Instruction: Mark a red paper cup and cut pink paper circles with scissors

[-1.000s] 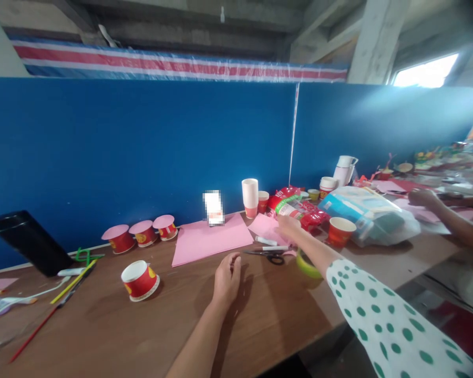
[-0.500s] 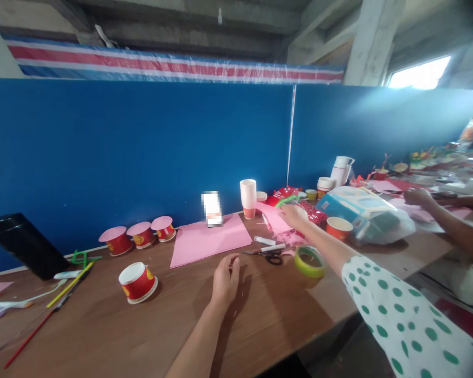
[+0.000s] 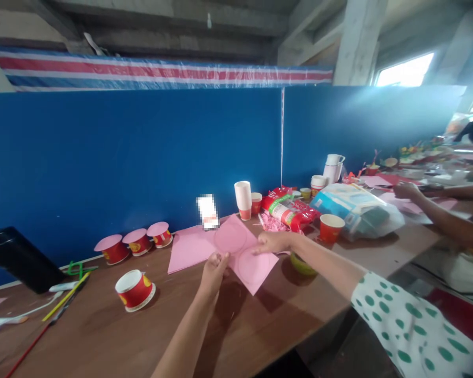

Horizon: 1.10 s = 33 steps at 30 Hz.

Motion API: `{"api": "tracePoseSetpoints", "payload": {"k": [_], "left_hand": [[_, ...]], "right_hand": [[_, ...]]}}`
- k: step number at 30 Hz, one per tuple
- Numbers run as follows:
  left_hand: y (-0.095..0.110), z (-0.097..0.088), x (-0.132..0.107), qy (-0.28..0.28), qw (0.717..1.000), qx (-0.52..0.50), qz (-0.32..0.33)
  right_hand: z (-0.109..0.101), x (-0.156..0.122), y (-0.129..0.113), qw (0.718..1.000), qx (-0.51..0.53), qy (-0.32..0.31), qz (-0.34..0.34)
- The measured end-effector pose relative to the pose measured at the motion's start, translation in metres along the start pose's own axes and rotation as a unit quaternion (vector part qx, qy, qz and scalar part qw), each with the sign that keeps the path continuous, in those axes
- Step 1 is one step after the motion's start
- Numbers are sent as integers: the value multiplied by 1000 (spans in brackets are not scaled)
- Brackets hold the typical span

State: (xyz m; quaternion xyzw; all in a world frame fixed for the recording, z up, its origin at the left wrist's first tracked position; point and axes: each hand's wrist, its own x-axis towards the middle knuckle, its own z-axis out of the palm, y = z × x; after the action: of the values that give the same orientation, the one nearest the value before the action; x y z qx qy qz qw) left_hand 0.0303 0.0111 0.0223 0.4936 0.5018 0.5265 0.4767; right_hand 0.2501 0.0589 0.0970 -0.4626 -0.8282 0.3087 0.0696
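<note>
A pink sheet of paper (image 3: 242, 249) with two circles marked on it is tilted in front of me. My left hand (image 3: 215, 273) pinches its left edge between thumb and fingers. Across its upper right edge lies my right hand (image 3: 275, 242), holding the sheet with fingertips on its face near the lower circle. Behind it, more pink paper (image 3: 191, 245) rests flat on the table. The green tape roll (image 3: 302, 264) sits partly hidden beneath my right forearm.
Several red paper cups with pink discs (image 3: 137, 241) line the blue partition (image 3: 142, 157). A shorter red cup (image 3: 134, 289) stands at left. Stacked white cups (image 3: 243, 199), a red packet (image 3: 287, 207) and an orange cup (image 3: 331, 228) stand behind. A co-worker's hand (image 3: 405, 190) is at far right.
My right hand has brought the pink sheet from the back right toward me. My left hand has moved up and taken its left edge. The sheet now covers the scissors and pens.
</note>
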Motion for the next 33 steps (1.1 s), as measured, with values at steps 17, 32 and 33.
{"api": "tracePoseSetpoints", "payload": {"k": [17, 32, 33], "left_hand": [[-10, -83, 5, 198, 947, -248, -44], [-19, -70, -10, 155, 972, -169, -52], [-20, -70, -9, 154, 975, -149, -52]], "right_hand": [[12, 17, 33, 975, -175, 112, 74], [22, 25, 18, 929, -281, 161, 181], [25, 23, 16, 928, -287, 162, 175]]}}
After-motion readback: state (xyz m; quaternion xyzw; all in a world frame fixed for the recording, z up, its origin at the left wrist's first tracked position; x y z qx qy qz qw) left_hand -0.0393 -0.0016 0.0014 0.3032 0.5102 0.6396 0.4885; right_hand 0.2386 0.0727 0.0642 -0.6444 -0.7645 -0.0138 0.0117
